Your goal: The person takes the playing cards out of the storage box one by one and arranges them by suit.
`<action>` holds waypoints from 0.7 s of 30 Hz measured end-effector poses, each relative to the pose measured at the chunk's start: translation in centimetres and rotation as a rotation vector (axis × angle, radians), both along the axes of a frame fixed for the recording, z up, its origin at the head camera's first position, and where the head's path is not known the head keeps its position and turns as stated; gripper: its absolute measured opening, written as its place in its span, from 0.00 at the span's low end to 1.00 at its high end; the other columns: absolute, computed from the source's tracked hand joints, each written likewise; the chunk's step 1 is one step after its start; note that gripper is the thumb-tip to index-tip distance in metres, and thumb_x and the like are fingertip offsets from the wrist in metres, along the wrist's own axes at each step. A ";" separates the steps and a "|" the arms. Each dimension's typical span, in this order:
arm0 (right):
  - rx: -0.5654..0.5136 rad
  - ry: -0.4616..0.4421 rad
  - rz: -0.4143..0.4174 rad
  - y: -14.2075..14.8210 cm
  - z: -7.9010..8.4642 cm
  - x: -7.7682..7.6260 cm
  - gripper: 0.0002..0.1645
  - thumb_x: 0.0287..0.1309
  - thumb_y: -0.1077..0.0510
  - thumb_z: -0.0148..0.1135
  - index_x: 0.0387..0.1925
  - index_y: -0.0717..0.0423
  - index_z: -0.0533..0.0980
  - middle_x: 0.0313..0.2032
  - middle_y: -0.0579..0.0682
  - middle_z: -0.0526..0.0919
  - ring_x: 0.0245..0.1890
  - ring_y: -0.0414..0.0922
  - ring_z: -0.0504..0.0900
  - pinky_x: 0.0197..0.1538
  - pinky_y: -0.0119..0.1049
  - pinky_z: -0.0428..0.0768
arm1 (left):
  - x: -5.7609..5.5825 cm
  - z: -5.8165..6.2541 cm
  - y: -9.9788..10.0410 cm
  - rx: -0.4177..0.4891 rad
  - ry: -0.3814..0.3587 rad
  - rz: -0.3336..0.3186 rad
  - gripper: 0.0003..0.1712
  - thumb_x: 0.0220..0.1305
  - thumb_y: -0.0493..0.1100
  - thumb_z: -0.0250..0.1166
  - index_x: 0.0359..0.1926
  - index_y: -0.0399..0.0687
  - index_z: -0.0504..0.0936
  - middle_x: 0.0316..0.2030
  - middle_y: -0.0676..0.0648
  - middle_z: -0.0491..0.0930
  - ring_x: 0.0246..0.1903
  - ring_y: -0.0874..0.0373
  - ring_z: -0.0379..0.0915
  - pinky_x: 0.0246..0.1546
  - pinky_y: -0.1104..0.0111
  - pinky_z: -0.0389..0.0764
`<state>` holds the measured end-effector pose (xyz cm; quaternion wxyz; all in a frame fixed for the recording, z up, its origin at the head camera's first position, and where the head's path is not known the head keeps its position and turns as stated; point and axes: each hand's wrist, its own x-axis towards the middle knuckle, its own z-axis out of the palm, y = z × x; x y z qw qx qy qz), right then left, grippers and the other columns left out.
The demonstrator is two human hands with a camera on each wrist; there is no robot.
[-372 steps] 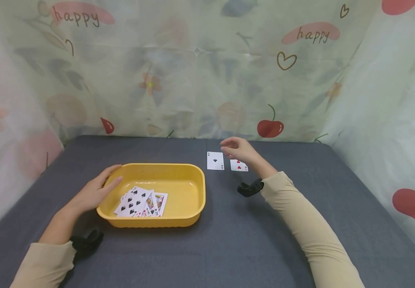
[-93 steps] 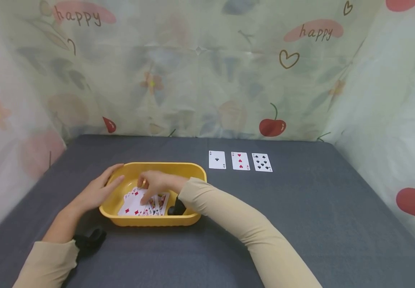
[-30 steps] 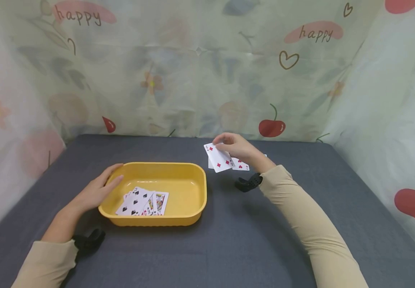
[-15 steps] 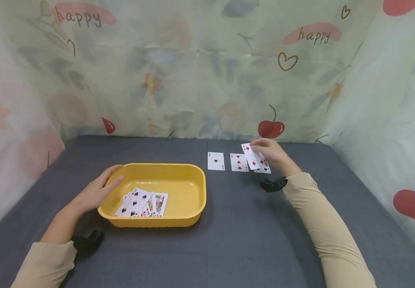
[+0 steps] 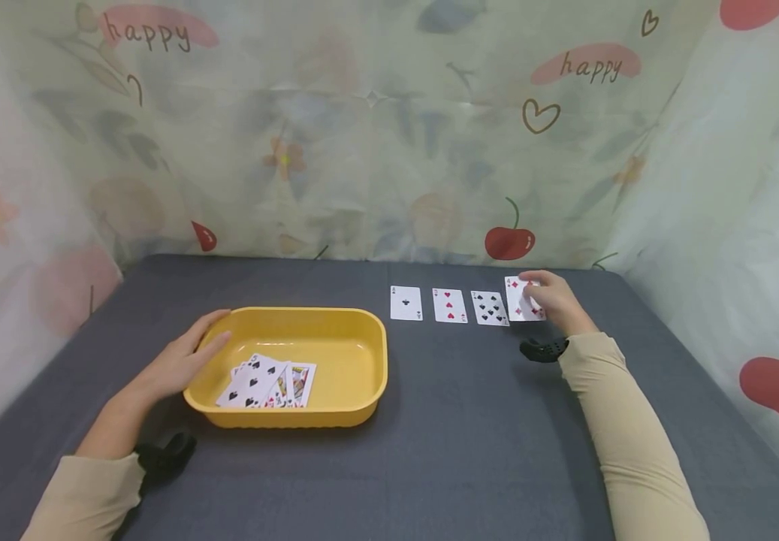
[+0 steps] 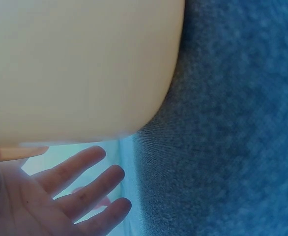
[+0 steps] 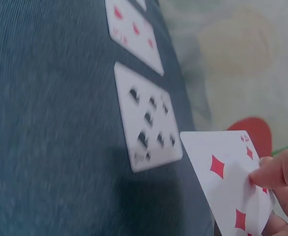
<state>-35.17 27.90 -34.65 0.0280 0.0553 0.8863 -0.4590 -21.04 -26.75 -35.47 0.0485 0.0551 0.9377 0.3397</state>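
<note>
My right hand (image 5: pixel 557 300) pinches a four of diamonds playing card (image 5: pixel 517 303) by its upper right part, at the right end of a row of cards. In the right wrist view this card (image 7: pixel 225 184) is tilted above the cloth, thumb on its face. To its left lie an ace of clubs (image 5: pixel 406 303), a three of hearts (image 5: pixel 450 306) and a seven of spades (image 5: pixel 490 309), all face up. My left hand (image 5: pixel 176 362) rests on the left rim of a yellow basin (image 5: pixel 348 357), thumb over the inside. Its fingers (image 6: pixel 85 194) extend loosely spread outside the wall.
Inside the basin is a loose pile of cards, a five of spades (image 5: pixel 252 382) on top and face cards partly covered beneath. Dark grey cloth (image 5: pixel 457 451) covers the table. A patterned curtain (image 5: pixel 335 165) rises behind the table's back edge.
Earlier the seven of spades joined the row. My right hand then took the four of diamonds from the basin and carried it right past the other cards. My left hand has stayed on the rim.
</note>
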 end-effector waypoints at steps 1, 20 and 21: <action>-0.004 0.004 -0.017 0.2 -0.1 0.0 0.30 0.57 0.64 0.44 0.63 0.64 0.63 0.67 0.65 0.58 0.56 0.56 0.61 0.47 0.40 0.70 | 0.0 0.0 0.0 0.000 0.000 0.000 0.40 0.70 0.62 0.41 0.72 0.44 0.45 0.69 0.30 0.50 0.65 0.32 0.51 0.60 0.38 0.57; 0.073 0.050 -0.145 1.4 -2.2 -0.4 0.27 0.57 0.63 0.53 0.60 0.66 0.66 0.53 0.67 0.69 0.42 0.50 0.70 0.32 0.28 0.68 | 0.0 0.1 0.1 0.001 -0.009 0.010 0.40 0.70 0.63 0.41 0.72 0.44 0.45 0.69 0.30 0.49 0.66 0.32 0.50 0.61 0.37 0.56; 0.074 0.048 -0.146 1.3 -2.3 -0.5 0.27 0.57 0.63 0.52 0.59 0.66 0.66 0.53 0.67 0.69 0.42 0.49 0.70 0.33 0.28 0.68 | 0.0 0.0 0.1 0.000 -0.008 0.010 0.40 0.70 0.63 0.41 0.72 0.44 0.45 0.69 0.30 0.50 0.66 0.32 0.50 0.61 0.37 0.56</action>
